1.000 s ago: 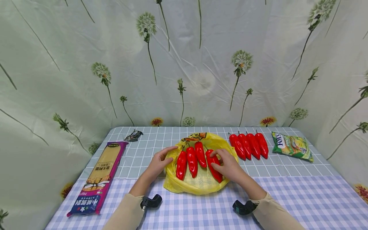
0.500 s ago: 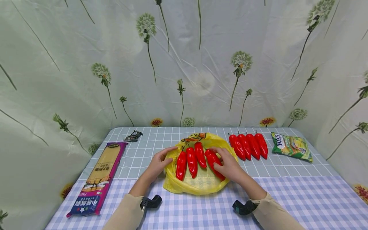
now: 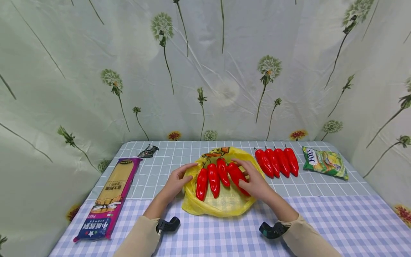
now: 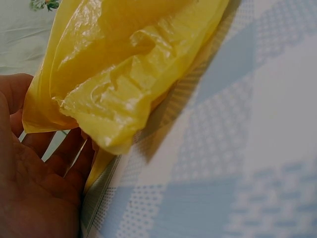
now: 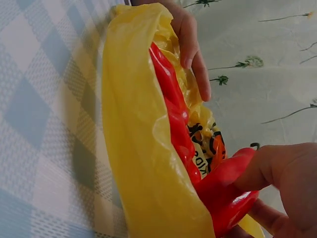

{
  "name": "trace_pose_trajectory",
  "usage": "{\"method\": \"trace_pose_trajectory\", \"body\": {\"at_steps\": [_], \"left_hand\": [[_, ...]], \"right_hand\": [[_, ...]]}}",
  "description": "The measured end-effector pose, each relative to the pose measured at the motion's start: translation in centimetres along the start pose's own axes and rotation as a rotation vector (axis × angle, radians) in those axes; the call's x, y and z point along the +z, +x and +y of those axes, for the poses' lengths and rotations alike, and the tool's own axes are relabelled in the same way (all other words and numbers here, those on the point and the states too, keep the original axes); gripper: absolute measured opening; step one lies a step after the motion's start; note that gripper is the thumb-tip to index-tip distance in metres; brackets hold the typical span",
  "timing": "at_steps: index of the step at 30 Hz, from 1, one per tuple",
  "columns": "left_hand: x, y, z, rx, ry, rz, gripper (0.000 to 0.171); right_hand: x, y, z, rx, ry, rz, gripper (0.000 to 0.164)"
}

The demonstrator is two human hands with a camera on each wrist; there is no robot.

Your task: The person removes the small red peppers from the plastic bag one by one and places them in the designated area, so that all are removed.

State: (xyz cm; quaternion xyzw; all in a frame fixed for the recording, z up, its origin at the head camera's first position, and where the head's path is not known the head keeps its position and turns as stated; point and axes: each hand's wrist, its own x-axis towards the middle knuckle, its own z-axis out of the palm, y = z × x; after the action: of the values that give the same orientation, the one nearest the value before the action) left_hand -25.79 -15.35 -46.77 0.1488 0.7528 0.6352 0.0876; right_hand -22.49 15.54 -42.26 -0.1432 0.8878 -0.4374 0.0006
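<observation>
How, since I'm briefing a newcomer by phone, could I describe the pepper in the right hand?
Midway across the checked table sits an open yellow bag. Four red peppers show within its mouth. Yours is the rightmost pepper, the only one the right hand grips.

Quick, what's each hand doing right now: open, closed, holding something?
Left hand: open, resting against the bag.
Right hand: closed, holding a red pepper.

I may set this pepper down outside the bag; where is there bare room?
The table is bare in front of the yellow bag, between the left sleeve and right sleeve; right of the right sleeve, nearer than the green packet; and between the pasta packet and the left hand. Crowded: the narrow gap between the bag and the four outer peppers.
</observation>
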Motion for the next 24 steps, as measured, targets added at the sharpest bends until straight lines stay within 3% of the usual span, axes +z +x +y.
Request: {"method": "trace_pose_trajectory", "body": {"at_steps": [16,24], "left_hand": [[0.0,0.1,0.1,-0.006,-0.005,0.003,0.047],[0.0,-0.1,0.1,0.015,-0.02,0.004,0.047]], "right_hand": [[-2.0,-0.5,-1.1,-0.045,0.076,0.112,0.066],[-3.6,-1.4,-0.9,-0.08,0.054,0.17,0.064]]}}
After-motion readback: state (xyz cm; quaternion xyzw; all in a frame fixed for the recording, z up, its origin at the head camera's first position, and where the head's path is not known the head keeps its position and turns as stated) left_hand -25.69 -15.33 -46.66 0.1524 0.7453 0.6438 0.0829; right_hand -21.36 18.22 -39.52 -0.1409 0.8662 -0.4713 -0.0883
